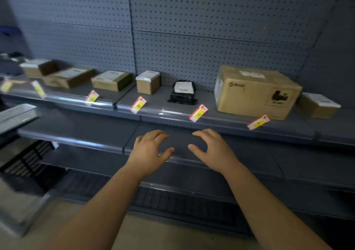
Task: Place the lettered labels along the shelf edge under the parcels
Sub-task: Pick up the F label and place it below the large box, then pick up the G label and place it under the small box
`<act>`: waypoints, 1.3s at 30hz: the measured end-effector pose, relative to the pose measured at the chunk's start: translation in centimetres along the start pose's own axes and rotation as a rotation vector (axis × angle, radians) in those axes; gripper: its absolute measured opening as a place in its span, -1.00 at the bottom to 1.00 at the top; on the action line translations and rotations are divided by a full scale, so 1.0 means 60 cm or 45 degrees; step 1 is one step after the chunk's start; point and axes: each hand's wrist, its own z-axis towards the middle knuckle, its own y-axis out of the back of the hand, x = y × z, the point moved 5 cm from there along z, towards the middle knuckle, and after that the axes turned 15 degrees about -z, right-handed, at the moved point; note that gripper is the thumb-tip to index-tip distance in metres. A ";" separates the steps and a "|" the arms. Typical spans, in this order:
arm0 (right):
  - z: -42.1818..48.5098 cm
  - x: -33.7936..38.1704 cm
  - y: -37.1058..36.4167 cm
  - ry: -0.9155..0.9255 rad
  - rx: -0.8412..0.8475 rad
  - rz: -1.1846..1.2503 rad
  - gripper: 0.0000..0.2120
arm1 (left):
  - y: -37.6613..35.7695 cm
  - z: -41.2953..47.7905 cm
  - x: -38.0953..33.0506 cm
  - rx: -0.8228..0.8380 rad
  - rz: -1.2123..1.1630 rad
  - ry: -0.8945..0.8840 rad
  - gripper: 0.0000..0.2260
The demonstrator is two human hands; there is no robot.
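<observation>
Several red-and-yellow labels stand along the front edge of the upper shelf (172, 113): one (91, 97) below a flat box, one (138, 104) below a small carton (148, 82), one (198, 113) below a black bagged parcel (182, 92), one (258, 122) below a large cardboard box (255, 92). Two more labels (38, 89) are blurred at far left. My left hand (151, 150) and my right hand (209, 147) hover over the lower shelf, fingers spread, holding nothing.
A small box (317, 105) at far right has no label in front of it. More flat boxes (69, 77) lie at left. Grey pegboard backs the shelving. Stacked grey shelf panels (15, 115) and a black grate (28, 157) are at lower left.
</observation>
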 end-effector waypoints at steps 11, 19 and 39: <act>0.178 0.374 -0.163 0.439 0.075 0.209 -0.58 | 0.286 -0.153 0.253 -0.286 0.224 0.328 -0.52; 0.355 0.613 -0.241 0.631 0.108 0.300 -0.55 | 0.496 -0.163 0.436 -0.411 0.430 0.506 -0.62; 0.571 1.073 -0.419 0.772 0.176 0.313 -0.56 | 0.844 -0.231 0.808 -0.563 0.439 0.597 -0.61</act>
